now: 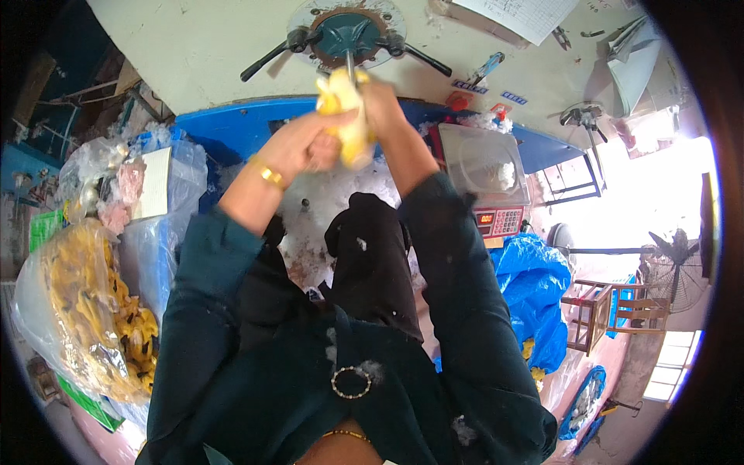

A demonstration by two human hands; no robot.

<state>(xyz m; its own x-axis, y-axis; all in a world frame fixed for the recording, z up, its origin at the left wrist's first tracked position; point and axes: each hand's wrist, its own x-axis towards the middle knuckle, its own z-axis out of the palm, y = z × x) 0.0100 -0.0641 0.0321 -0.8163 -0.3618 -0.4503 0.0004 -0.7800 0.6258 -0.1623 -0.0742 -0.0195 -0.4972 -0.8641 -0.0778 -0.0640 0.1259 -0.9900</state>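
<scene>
A yellow and cream plush toy skin (346, 116) sits at the end of a thin metal tube (350, 68), its top edge around or against the tube; motion smears it. My left hand (314, 143) grips its lower left side, thumb laid across the front and fingers curled. My right hand (381, 107) closes on its upper right side near the tube, its fingers partly hidden and blurred. The tube comes from a round dark green fitting (349, 35) on a pale machine panel, with a black-handled clamp lever (267, 60) on the left and another lever (425, 58) on the right.
Left stands a clear plastic bag (85, 302) of yellow plush skins. White stuffing fluff (310, 198) lies below my hands. To the right are a scale (488, 174) with a red keypad, a blue plastic bag (535, 283), a wooden chair (601, 314) and a fan (674, 271).
</scene>
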